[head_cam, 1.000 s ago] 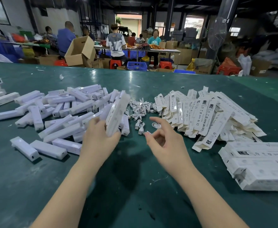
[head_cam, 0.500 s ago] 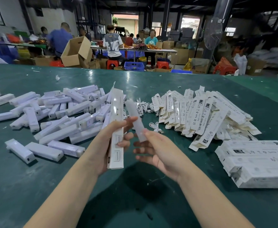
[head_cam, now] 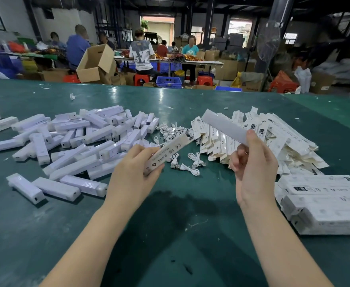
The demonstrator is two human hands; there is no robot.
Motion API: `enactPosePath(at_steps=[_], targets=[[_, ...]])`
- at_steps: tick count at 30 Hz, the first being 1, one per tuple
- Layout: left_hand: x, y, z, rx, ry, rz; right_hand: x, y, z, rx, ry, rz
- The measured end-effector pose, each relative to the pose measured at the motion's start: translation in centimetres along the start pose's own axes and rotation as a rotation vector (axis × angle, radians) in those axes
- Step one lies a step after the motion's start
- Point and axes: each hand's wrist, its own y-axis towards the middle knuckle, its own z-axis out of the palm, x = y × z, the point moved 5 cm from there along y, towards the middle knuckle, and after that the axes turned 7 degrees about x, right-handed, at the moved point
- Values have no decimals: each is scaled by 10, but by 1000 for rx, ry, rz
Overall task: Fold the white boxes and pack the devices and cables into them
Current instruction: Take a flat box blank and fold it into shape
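two hands apart: left hand [head_cam: 132, 179] grips box [head_cam: 167, 153], right hand [head_cam: 252, 168] device [head_cam: 224, 126].

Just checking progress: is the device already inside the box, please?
No, the right hand holds the device apart from the box in the left hand.

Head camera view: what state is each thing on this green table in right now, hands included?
Left hand: grips a printed white box, held tilted.
Right hand: pinches a translucent sleeve, raised.
Devices: loose heap, unpacked.
Cables: coiled, loose on the table.
Flat boxes: unfolded, piled.
Packed boxes: closed, stacked.
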Motion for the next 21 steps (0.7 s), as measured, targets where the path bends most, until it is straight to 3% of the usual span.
enactPosePath(at_steps=[8, 21], targets=[[-5, 0, 4, 41, 214, 154, 5, -6, 8, 115, -189, -151], [2, 0, 0, 37, 206, -101, 11, -14, 14, 171, -291, -211]])
